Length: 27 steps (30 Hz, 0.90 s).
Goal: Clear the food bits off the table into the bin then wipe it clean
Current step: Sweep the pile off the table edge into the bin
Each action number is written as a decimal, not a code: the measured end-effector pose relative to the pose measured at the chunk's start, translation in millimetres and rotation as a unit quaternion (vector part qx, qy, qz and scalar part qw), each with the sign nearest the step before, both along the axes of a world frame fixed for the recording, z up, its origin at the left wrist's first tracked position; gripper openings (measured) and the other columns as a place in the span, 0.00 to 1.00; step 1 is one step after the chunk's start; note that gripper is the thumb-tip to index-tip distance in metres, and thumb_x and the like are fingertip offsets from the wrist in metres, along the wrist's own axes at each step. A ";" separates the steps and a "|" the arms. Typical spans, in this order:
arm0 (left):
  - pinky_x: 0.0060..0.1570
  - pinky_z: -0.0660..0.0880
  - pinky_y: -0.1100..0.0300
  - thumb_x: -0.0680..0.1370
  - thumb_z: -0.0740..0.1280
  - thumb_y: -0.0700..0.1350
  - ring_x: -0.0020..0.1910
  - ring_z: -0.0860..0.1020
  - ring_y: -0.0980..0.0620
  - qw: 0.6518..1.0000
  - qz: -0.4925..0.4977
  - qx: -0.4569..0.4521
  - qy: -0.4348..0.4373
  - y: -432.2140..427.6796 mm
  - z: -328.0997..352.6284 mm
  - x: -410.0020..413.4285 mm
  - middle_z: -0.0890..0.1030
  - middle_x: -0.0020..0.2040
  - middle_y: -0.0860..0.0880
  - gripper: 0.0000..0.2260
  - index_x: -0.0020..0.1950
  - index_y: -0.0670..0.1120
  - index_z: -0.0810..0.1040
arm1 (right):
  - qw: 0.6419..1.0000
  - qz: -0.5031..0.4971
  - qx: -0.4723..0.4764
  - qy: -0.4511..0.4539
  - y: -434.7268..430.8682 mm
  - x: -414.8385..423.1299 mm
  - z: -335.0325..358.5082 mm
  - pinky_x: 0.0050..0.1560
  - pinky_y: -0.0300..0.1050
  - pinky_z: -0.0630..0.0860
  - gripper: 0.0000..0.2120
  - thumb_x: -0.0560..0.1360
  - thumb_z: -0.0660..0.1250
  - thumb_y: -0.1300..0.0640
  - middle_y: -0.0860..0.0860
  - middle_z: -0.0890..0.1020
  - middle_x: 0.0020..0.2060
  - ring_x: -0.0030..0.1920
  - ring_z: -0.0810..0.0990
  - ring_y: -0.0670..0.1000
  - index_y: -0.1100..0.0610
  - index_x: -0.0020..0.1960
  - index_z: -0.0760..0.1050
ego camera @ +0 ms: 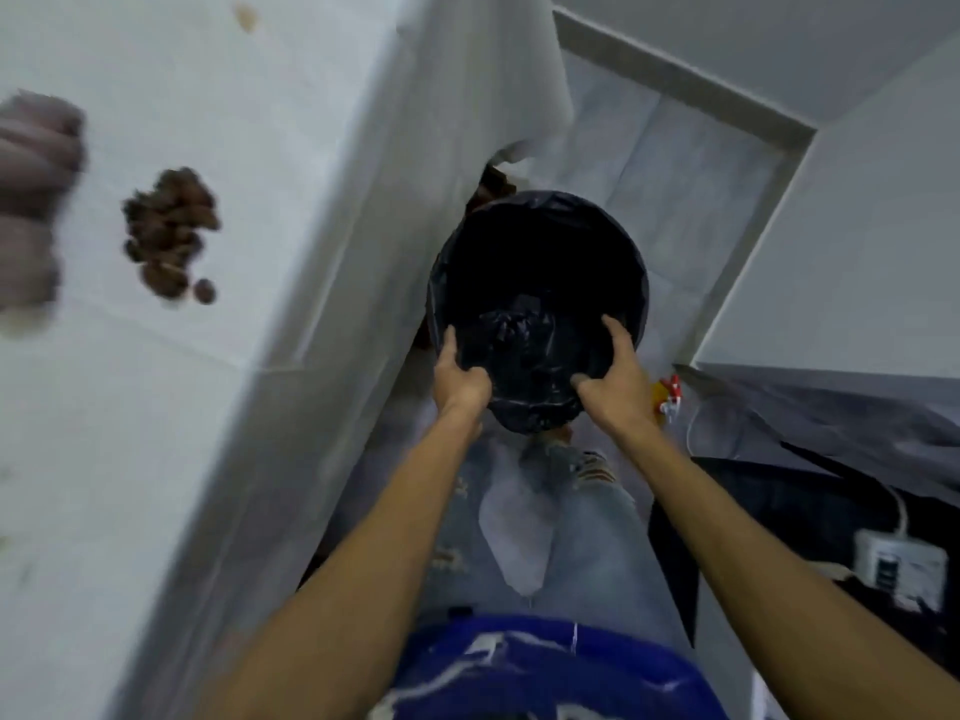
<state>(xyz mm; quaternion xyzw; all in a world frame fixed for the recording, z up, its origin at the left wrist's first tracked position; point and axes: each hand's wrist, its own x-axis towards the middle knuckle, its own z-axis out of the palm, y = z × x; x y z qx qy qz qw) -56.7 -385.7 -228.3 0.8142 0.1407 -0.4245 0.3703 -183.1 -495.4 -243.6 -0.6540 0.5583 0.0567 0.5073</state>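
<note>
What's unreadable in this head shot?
- Bin inside: head view, the black bag is too dark to show any contents.
- Pinkish shape on the table: head view, motion-blurred and cut off by the left edge; unidentifiable.
- Food bits: head view, blurred; kind of food unclear.
- Brown stain: head view, small and blurred; spill or crumb unclear.

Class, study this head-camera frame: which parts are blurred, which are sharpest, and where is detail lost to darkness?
Head view, left side: motion blur smears the table, the food bits and a pinkish shape at the border. Head view, centre: the bin shows little detail in its black inside, while left hand and right hand on its rim are sharpest.
</note>
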 end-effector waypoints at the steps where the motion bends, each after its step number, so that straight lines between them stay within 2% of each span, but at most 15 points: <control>1: 0.59 0.75 0.66 0.80 0.55 0.30 0.59 0.78 0.48 1.000 0.012 -0.008 -0.001 4.3 20.8 -4.4 0.68 0.76 0.47 0.33 0.81 0.54 0.58 | 1.000 0.007 -0.007 0.000 3.7 -3.2 21.9 0.56 0.48 0.77 0.34 0.71 0.66 0.64 0.53 0.77 0.62 0.56 0.78 0.54 0.48 0.75 0.62; 3: 0.56 0.73 0.69 0.79 0.56 0.30 0.57 0.79 0.50 0.999 0.024 -0.022 0.000 13.3 55.3 -13.1 0.68 0.76 0.48 0.33 0.81 0.55 0.58 | 0.999 0.016 -0.031 0.037 8.7 -8.7 60.8 0.42 0.44 0.75 0.26 0.71 0.64 0.66 0.53 0.80 0.51 0.44 0.79 0.53 0.50 0.67 0.69; 4: 0.54 0.75 0.64 0.79 0.56 0.30 0.55 0.80 0.49 0.999 0.025 -0.028 0.002 18.5 67.9 -16.6 0.69 0.75 0.48 0.34 0.80 0.56 0.59 | 0.998 0.016 -0.041 0.053 9.4 -11.1 76.9 0.36 0.42 0.73 0.23 0.70 0.64 0.67 0.53 0.80 0.46 0.38 0.78 0.53 0.51 0.63 0.72; 6: 0.43 0.79 0.57 0.77 0.58 0.31 0.41 0.80 0.49 0.999 0.018 -0.038 0.004 27.1 87.6 -18.3 0.74 0.71 0.47 0.34 0.79 0.58 0.61 | 0.997 0.020 -0.051 0.057 5.6 -12.8 101.3 0.31 0.42 0.72 0.20 0.69 0.64 0.68 0.52 0.80 0.39 0.34 0.77 0.52 0.51 0.57 0.74; 7: 0.39 0.79 0.54 0.77 0.60 0.32 0.36 0.78 0.50 0.999 0.018 -0.039 0.000 29.9 93.4 -16.4 0.77 0.68 0.44 0.34 0.79 0.58 0.62 | 0.997 0.024 -0.054 0.056 1.8 -11.9 109.8 0.32 0.46 0.75 0.20 0.68 0.64 0.68 0.52 0.80 0.37 0.34 0.78 0.54 0.50 0.56 0.74; 9: 0.35 0.77 0.54 0.77 0.62 0.34 0.32 0.75 0.52 0.999 0.023 -0.038 -0.012 29.5 111.7 -8.7 0.82 0.60 0.42 0.32 0.78 0.56 0.64 | 0.995 0.049 -0.058 0.069 -7.6 -7.3 126.1 0.36 0.51 0.80 0.20 0.67 0.64 0.67 0.53 0.81 0.38 0.36 0.80 0.56 0.46 0.53 0.74; 12: 0.29 0.72 0.71 0.78 0.61 0.32 0.32 0.73 0.57 0.998 -0.011 -0.015 -0.062 34.9 138.3 4.6 0.76 0.57 0.54 0.31 0.79 0.53 0.64 | 0.986 0.114 -0.065 0.098 -15.4 0.7 149.1 0.31 0.47 0.77 0.18 0.69 0.64 0.66 0.52 0.79 0.36 0.32 0.79 0.53 0.47 0.52 0.75; 13: 0.30 0.72 0.74 0.78 0.60 0.32 0.36 0.75 0.57 0.997 -0.031 -0.008 -0.071 38.4 142.5 7.1 0.75 0.58 0.55 0.31 0.79 0.53 0.63 | 0.984 0.128 -0.066 0.107 -17.1 3.4 153.6 0.31 0.48 0.78 0.17 0.69 0.64 0.66 0.52 0.79 0.36 0.31 0.80 0.53 0.48 0.52 0.75; 15: 0.45 0.76 0.72 0.78 0.60 0.32 0.51 0.80 0.49 0.996 -0.050 0.002 -0.078 48.6 147.1 10.0 0.73 0.69 0.52 0.32 0.79 0.54 0.62 | 0.982 0.142 -0.069 0.105 -14.9 10.3 161.4 0.36 0.52 0.82 0.18 0.68 0.64 0.64 0.52 0.80 0.36 0.29 0.81 0.54 0.47 0.54 0.74; 16: 0.44 0.75 0.73 0.79 0.60 0.32 0.52 0.79 0.48 0.996 -0.042 0.004 -0.080 54.2 149.9 10.7 0.71 0.73 0.48 0.31 0.79 0.54 0.63 | 0.982 0.149 -0.075 0.092 -10.9 12.6 164.3 0.36 0.54 0.83 0.20 0.68 0.64 0.63 0.52 0.81 0.37 0.29 0.82 0.54 0.46 0.56 0.72; 18: 0.27 0.69 0.76 0.79 0.59 0.32 0.42 0.77 0.52 0.996 -0.015 0.011 -0.088 60.6 154.2 11.3 0.71 0.74 0.44 0.31 0.79 0.54 0.63 | 0.982 0.156 -0.095 0.055 -0.8 12.0 167.1 0.37 0.53 0.83 0.25 0.70 0.65 0.59 0.52 0.81 0.41 0.33 0.82 0.55 0.43 0.65 0.66; 19: 0.23 0.67 0.75 0.78 0.58 0.31 0.38 0.76 0.54 0.996 -0.001 0.013 -0.093 63.2 155.3 10.5 0.71 0.74 0.44 0.31 0.79 0.54 0.64 | 0.981 0.157 -0.106 0.035 6.1 9.1 168.4 0.38 0.51 0.82 0.28 0.72 0.65 0.57 0.52 0.80 0.44 0.36 0.82 0.55 0.41 0.68 0.62; 21: 0.21 0.65 0.73 0.78 0.57 0.29 0.34 0.74 0.55 0.995 0.024 0.013 -0.100 68.2 155.9 5.7 0.71 0.74 0.43 0.32 0.79 0.54 0.64 | 0.982 0.162 -0.100 0.004 22.7 -0.8 167.1 0.41 0.50 0.80 0.30 0.75 0.65 0.53 0.51 0.79 0.46 0.41 0.81 0.56 0.39 0.72 0.56; 23: 0.21 0.67 0.71 0.77 0.57 0.28 0.31 0.74 0.54 0.994 0.045 0.013 -0.103 73.1 155.9 -2.4 0.71 0.74 0.44 0.33 0.78 0.54 0.65 | 0.983 0.171 -0.067 -0.011 39.6 -11.3 160.4 0.41 0.54 0.82 0.31 0.75 0.64 0.50 0.51 0.79 0.47 0.41 0.82 0.57 0.37 0.72 0.54; 27: 0.24 0.70 0.70 0.76 0.56 0.27 0.32 0.76 0.53 0.990 0.091 0.011 -0.106 82.7 152.8 -19.6 0.71 0.74 0.45 0.34 0.77 0.56 0.66 | 0.984 0.173 -0.051 0.009 55.2 -18.7 148.7 0.37 0.56 0.83 0.29 0.73 0.66 0.57 0.51 0.79 0.46 0.39 0.82 0.55 0.40 0.70 0.61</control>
